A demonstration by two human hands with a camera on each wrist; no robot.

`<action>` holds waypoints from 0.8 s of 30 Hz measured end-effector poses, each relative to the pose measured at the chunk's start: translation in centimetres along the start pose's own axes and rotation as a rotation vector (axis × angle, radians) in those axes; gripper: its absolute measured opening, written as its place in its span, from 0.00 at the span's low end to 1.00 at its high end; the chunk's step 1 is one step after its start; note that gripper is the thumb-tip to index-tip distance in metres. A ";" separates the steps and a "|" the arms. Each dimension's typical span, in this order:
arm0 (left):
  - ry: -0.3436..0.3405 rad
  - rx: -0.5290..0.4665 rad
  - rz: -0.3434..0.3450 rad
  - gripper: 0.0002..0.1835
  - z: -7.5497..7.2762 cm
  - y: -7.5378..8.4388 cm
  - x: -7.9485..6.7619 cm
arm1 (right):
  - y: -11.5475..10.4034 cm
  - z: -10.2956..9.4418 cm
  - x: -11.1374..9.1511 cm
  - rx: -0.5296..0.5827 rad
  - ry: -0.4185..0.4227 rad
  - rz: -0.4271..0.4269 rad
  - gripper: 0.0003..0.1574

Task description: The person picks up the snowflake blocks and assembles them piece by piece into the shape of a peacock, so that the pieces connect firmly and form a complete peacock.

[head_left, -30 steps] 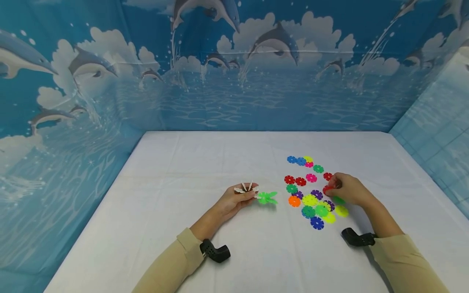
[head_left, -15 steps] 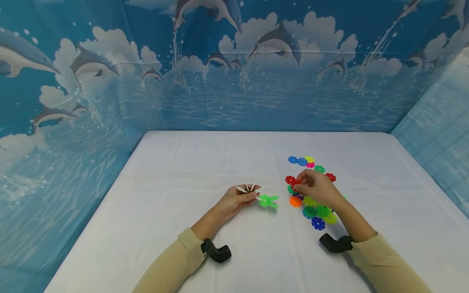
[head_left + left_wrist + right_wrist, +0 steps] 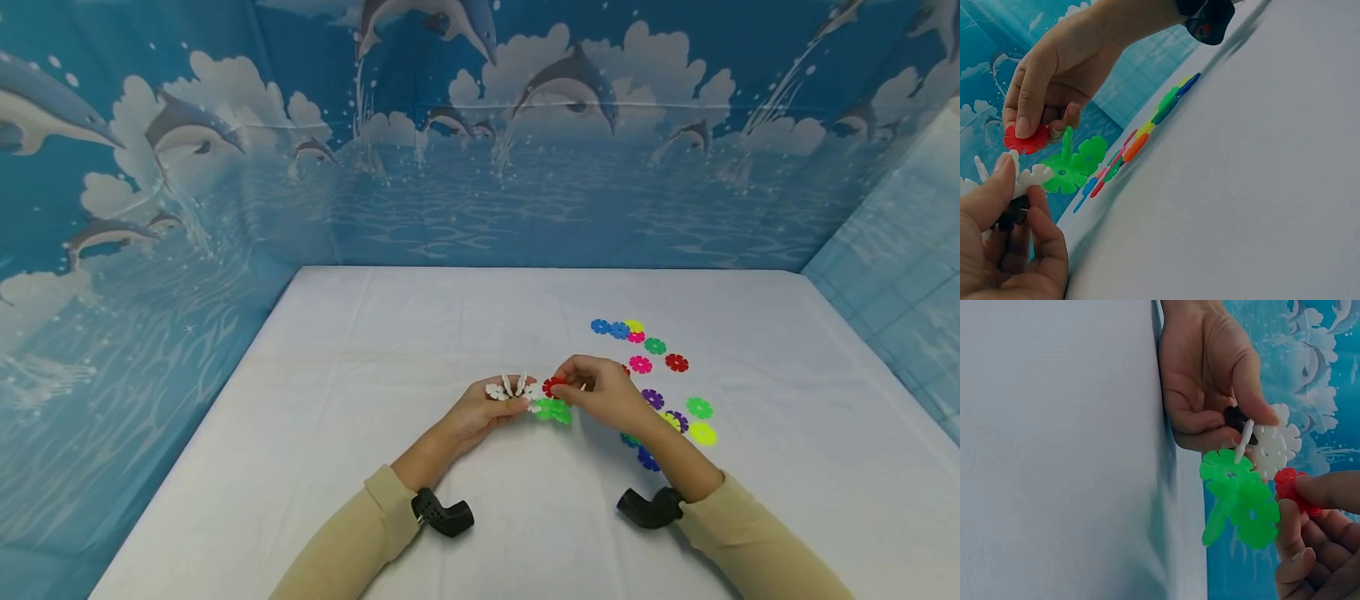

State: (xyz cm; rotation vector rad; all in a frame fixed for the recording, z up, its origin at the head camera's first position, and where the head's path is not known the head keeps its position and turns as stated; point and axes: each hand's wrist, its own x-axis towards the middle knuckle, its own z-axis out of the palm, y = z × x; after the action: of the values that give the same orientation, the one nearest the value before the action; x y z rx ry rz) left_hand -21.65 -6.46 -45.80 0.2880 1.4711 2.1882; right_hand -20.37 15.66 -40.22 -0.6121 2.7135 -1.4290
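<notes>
My left hand [image 3: 480,414] grips a joined cluster of notched plastic snowflake discs above the white table. White discs [image 3: 1277,442] stick out of it at angles, a black disc [image 3: 1013,214] sits at the fingers, and green discs [image 3: 1063,172] hang off one side. Between the thumb and finger of my right hand [image 3: 611,396] is a red snowflake disc [image 3: 551,387], held just right of the cluster. In the right wrist view this red disc comes very close to the white discs; whether they touch I cannot tell. My left fingers partly hide the black disc.
Loose snowflake discs lie right of the hands, among them a pink disc [image 3: 641,364], a red one on the table [image 3: 677,362] and a yellow one [image 3: 703,433]. My right forearm covers several others. A dolphin-print cloth [image 3: 480,208] hangs behind the white table [image 3: 375,333].
My right hand has come left from the loose discs, carrying the red snowflake disc to the cluster. The left hand has stayed nearly in place, its cluster turned slightly.
</notes>
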 end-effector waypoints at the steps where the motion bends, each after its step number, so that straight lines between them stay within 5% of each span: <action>1: -0.002 -0.003 0.000 0.18 0.0 0.0 0.0 | -0.1 0.1 0.0 -0.012 0.004 -0.005 0.06; 17: -0.055 0.106 0.059 0.17 -0.3 -0.1 0.0 | 0.1 0.7 0.0 0.009 -0.026 -0.022 0.04; 24: -0.053 0.097 0.061 0.08 -0.2 -0.2 -0.1 | -0.1 0.7 0.0 0.072 -0.033 -0.028 0.05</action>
State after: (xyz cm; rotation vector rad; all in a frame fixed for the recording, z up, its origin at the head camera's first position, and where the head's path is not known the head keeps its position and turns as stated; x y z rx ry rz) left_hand -21.61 -6.64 -46.09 0.4258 1.5600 2.1426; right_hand -20.23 15.02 -40.57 -0.6655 2.6258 -1.5023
